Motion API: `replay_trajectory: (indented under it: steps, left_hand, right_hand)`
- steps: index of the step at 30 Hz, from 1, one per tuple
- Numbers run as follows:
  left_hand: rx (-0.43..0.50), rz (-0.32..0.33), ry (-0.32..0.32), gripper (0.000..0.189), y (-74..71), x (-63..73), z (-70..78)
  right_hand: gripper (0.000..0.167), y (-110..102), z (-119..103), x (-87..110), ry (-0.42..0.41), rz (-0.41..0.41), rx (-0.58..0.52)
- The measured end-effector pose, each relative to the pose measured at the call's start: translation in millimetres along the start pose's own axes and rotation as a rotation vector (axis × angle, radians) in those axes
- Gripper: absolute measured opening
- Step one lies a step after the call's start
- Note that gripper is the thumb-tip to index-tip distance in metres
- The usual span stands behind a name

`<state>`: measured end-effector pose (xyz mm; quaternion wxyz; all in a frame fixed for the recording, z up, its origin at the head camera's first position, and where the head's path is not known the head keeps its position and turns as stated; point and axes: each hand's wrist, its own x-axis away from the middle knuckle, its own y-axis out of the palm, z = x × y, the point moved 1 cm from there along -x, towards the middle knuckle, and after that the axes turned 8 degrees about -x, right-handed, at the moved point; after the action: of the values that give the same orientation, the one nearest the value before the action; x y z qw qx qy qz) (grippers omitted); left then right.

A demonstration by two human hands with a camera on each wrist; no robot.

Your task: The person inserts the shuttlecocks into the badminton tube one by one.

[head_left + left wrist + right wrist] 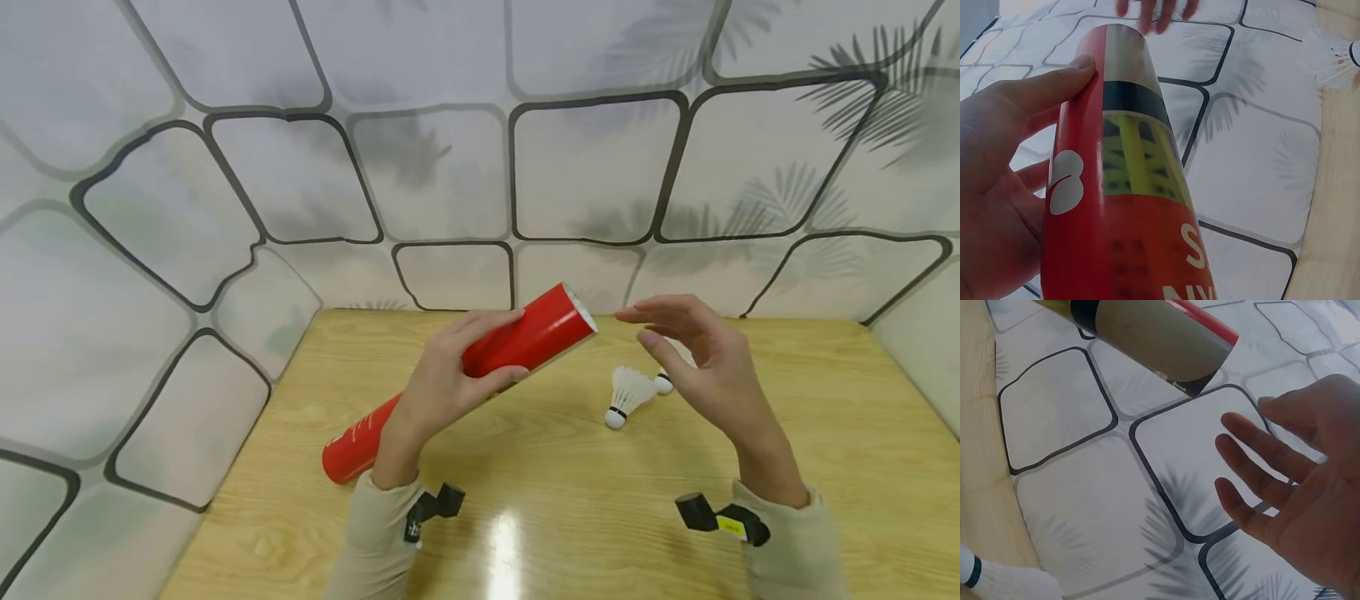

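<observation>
My left hand (442, 375) grips a red shuttlecock tube (543, 329) around its upper part, fingers over the top and thumb along the near side. The tube slants, its far end raised to the right and its lower end near the table. A clear side strip with a green-yellow section (1141, 156) shows in the left wrist view. Apart from the tube's raised end, my right hand (705, 358) holds nothing, its fingers loosely bent. Below it, one white shuttlecock (628, 393) lies on the table; another shuttlecock (664, 383) is partly hidden behind the hand.
The wooden table (570, 500) reaches back to a pale wall panel (450, 183) with dark rounded outlines and leaf shadows. Another panel (150, 333) of this pattern borders the left side. Dark camera mounts (435, 508) sit on both wrists.
</observation>
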<state>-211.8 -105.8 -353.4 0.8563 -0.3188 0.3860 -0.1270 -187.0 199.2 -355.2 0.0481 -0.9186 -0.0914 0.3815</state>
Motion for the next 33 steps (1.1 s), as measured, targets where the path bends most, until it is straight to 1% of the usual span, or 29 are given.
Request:
replay_trajectory:
  steps: [3, 6, 8, 10, 12, 14, 18, 22, 27, 33]
  left_hand:
    - [0.0, 0.005, -0.01, 0.058, -2.5, 0.6, -1.5]
    - [0.008, 0.005, -0.018, 0.058, -1.5, 0.4, -1.3]
    - [0.007, 0.006, -0.022, 0.058, -1.4, 0.2, -0.4]
    - [0.005, 0.004, -0.025, 0.058, -1.5, -0.1, 0.1]
    - [-0.002, 0.006, -0.027, 0.058, -1.9, -0.5, 0.0]
    - [-0.007, 0.007, -0.027, 0.058, -1.9, -0.5, -1.1]
    - [-0.01, 0.008, -0.029, 0.058, -2.3, 1.4, -1.7]
    - [-0.006, 0.006, -0.04, 0.058, -2.6, 3.4, -2.9]
    - [-0.013, 0.0, -0.053, 0.058, -3.3, 4.6, -2.5]
    - [-0.013, 0.003, -0.057, 0.058, -3.5, 2.5, -1.1]
  right_hand:
    - [0.039, -4, 8, 5.0, 0.1, -0.027, 0.161]
    - [0.035, -9, 21, 13.1, 0.195, -0.055, 0.299]
    - [0.033, -12, 29, 19.1, 0.248, -0.077, 0.364]
    - [0.033, -15, 36, 24.3, 0.28, -0.116, 0.397]
    - [0.033, -18, 42, 28.5, 0.318, -0.165, 0.413]
    - [0.033, -21, 49, 32.6, 0.363, -0.206, 0.405]
    - [0.033, -24, 64, 40.3, 0.421, -0.254, 0.409]
    - [0.03, -22, 78, 46.4, 0.433, -0.292, 0.416]
    - [0.031, -14, 84, 50.9, 0.464, -0.346, 0.396]
    - [0.037, -10, 85, 50.9, 0.473, -0.346, 0.44]
